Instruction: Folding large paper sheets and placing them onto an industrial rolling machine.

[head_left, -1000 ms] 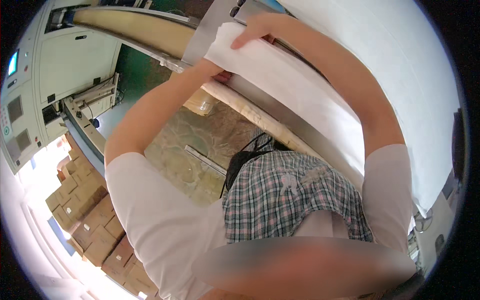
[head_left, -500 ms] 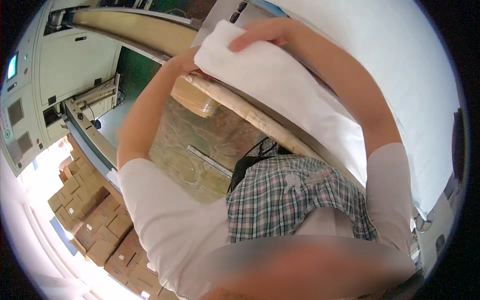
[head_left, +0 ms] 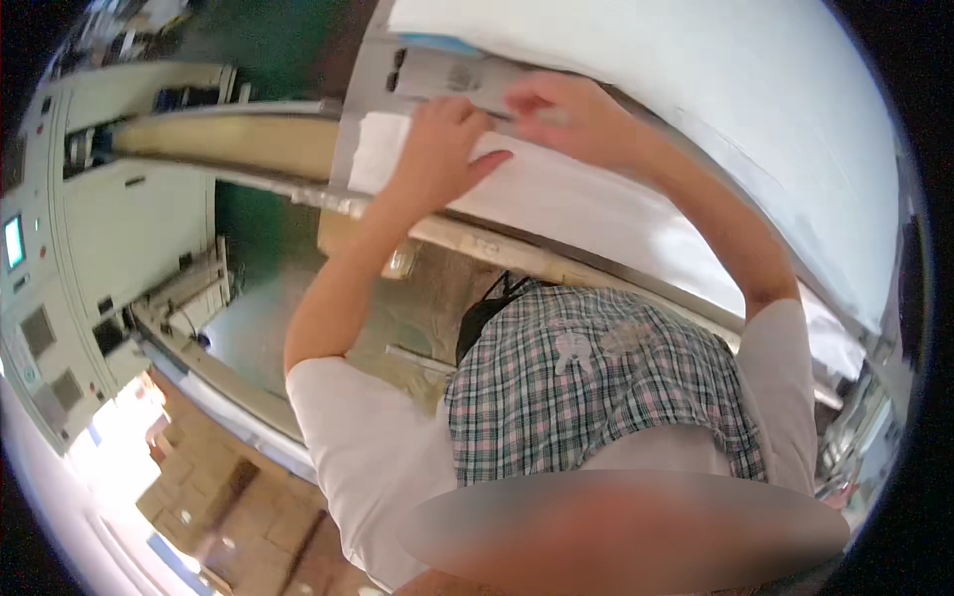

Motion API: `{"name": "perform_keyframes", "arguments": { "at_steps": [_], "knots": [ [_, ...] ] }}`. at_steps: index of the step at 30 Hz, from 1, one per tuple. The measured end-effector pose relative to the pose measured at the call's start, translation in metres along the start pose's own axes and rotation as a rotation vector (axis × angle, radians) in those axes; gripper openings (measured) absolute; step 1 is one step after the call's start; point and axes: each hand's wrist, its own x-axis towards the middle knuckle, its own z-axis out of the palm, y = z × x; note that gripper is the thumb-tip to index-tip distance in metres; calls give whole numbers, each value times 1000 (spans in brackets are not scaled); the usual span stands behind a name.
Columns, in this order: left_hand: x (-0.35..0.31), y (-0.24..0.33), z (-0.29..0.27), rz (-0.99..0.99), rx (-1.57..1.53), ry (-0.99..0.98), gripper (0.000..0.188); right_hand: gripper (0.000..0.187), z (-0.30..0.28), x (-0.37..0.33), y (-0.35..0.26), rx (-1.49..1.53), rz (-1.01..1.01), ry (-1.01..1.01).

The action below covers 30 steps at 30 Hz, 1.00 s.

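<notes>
Far left: pale machine cabinet [head_left: 139, 214] with a small lit screen [head_left: 13, 241]; cardboard boxes [head_left: 204, 497] stacked below it, toward the lower corner of the view. Next, a long tan panel [head_left: 229, 147] runs up to the left edge of the grey tabletop [head_left: 370, 77].

Tabletop: the white sheet [head_left: 606, 199] lies lengthwise along the near side, its left end just inside the tabletop's left edge. A pale wrapped strip [head_left: 482, 241] lines the near edge.

Left hand [head_left: 442, 144]: palm down on the sheet near its left end, fingers together, thumb held away; reads as open, no pinch of material seen. Beyond it, toward the far left corner, two small dark ovals [head_left: 394, 79] and a blue piece [head_left: 437, 42].

Right hand [head_left: 576, 117]: blurred, at the sheet's far edge, fingers loosely bent and apart, nothing visible in them; contact cannot be told. Far side and far right corner: large white mass of material [head_left: 735, 79]. Checked apron [head_left: 586, 387] at the near edge.

Judgement: step in hand is laying the sheet flat and lining it up. Next move would call for the left palm to anchor that end while the right smooths along the far edge.
</notes>
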Motion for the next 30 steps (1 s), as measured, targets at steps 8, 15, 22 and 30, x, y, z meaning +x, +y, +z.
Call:
{"name": "perform_keyframes", "arguments": {
  "at_steps": [8, 15, 22, 30],
  "knots": [
    [10, -12, 60, 75, 21, -173, 18, 22, -28, -244, 5, -231, 155, 153],
    [-52, -139, -19, -20, 544, -248, 21, 30, -44, -340, 38, -537, 254, 360],
    [-50, -92, 6, -387, 271, 16, 38, 39, -71, -390, 63, -607, 281, 316],
    [-8, 41, 81, -506, 462, -77, 44, 43, -111, -462, 101, -688, 389, 355]
  ]
}}
